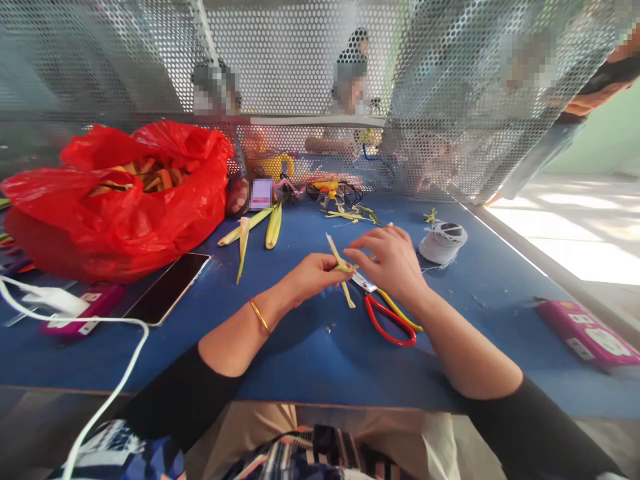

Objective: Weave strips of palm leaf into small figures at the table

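Note:
My left hand [320,272] pinches a pale yellow-green leaf strip [347,295] where its pieces cross. One end points up and away, another hangs toward me. My right hand [390,261] arches over the strip's right-hand part with bent fingers; its grip there is partly hidden. Beneath the hands lie scissors [389,321] with one red and one yellow handle, the blades partly covered. Farther left on the blue table [310,360] are loose leaf pieces [273,227]. Beyond my right hand stands a spool of white thread [443,243].
A red plastic bag [115,227] of coloured scraps fills the left side, beside a phone [170,290] and a white cable [137,353]. A magenta box [587,332] lies far right. A perforated metal screen [290,60] borders the back, with people behind it.

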